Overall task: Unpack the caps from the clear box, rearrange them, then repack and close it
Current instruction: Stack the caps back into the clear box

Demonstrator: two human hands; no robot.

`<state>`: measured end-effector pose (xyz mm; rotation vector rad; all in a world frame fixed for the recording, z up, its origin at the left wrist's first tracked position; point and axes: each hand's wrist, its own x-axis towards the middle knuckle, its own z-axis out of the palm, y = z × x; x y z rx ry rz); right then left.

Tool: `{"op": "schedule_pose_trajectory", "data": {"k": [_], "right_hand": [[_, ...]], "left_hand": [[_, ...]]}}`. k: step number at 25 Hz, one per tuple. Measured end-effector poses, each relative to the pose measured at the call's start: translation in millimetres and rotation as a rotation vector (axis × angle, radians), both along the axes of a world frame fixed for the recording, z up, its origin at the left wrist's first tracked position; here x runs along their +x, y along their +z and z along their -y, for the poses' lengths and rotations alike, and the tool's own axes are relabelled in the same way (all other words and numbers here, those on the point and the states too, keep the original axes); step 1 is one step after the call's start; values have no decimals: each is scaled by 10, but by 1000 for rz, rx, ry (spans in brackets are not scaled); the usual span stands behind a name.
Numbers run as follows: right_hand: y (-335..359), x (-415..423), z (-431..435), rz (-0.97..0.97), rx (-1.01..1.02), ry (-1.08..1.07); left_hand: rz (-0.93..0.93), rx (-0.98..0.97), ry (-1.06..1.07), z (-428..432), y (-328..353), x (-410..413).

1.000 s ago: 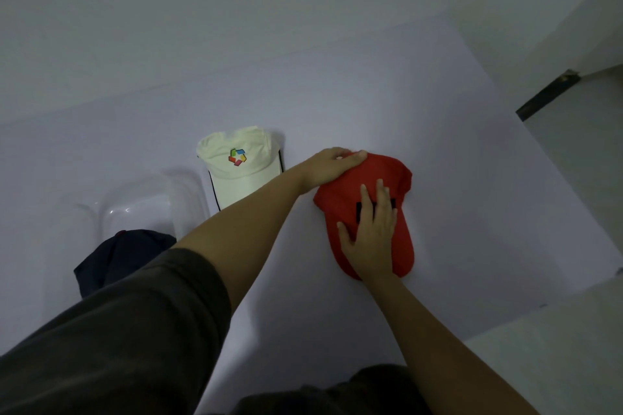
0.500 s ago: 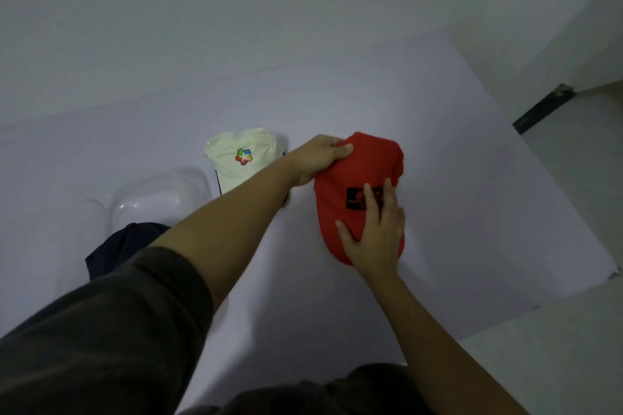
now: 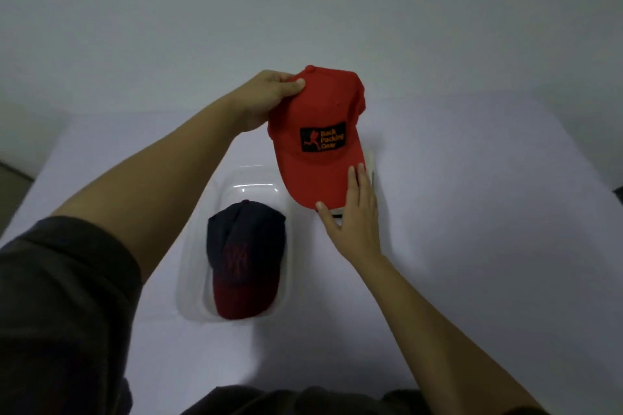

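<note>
The left hand (image 3: 266,101) pinches the back of the crown of a red cap (image 3: 320,101), with the thumb on top and the other fingers curled out of sight behind the fabric. The right hand (image 3: 354,222) lies at the near right edge of the cap's brim. Its fingers are straight and held together along the edge, and the thumb is spread wide, its tip at the front of the brim. Whether this hand grips the brim or only touches it cannot be told.

The red cap faces the camera, brim nearest. On its front is a black patch (image 3: 323,141) with an orange figure and the words "Back Packing Gear". Beneath it, a cream cap (image 3: 369,162) shows only as a pale sliver along the red cap's right side and under the brim. It is unclear whether the two caps touch.

Just to the left, a clear box (image 3: 251,187) stands open on a white table (image 3: 488,212). Inside it lies a navy cap (image 3: 246,246), with its dark red brim toward the camera. The reddish stitching on its front is too dim to read. The box's walls are faint against the white surface. In the view, the red cap's brim overlaps the box's far right corner.

A dark sleeve (image 3: 60,313) covers the left upper arm and is cut off at the picture's edge.
</note>
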<state>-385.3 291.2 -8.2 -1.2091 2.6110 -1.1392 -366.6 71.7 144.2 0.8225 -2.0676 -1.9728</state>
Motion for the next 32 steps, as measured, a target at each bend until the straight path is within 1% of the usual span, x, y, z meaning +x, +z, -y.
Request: {"op": "schedule_pose_trajectory", "data": {"k": [4, 7, 11, 13, 14, 18, 20, 22, 26, 29, 32], "right_hand": [[3, 395, 555, 20, 85, 175], [-58, 581, 831, 38, 123, 271], [-159, 719, 961, 236, 210, 238], [-172, 731, 973, 279, 306, 266], [-162, 733, 970, 259, 365, 282], [-117, 756, 936, 2, 546, 317], [-86, 810, 916, -21, 592, 327], [-46, 873, 884, 5, 524, 325], [31, 1020, 747, 19, 341, 393], [108, 1140, 651, -16, 298, 428], [159, 1175, 604, 18, 293, 428]], "left_hand": [[-14, -80, 112, 445, 0, 694], [-37, -127, 167, 647, -73, 1021], [-77, -171, 209, 854, -194, 1229], [-100, -188, 221, 960, -227, 1282], [-109, -195, 223, 1016, -245, 1293], [-148, -216, 207, 1155, -287, 1284], [-170, -208, 174, 1164, -302, 1274], [-181, -198, 112, 1140, -316, 1265], [-148, -171, -23, 1026, -367, 1277], [-117, -99, -133, 932, -497, 1354], [-3, -43, -202, 810, -689, 1463]]}}
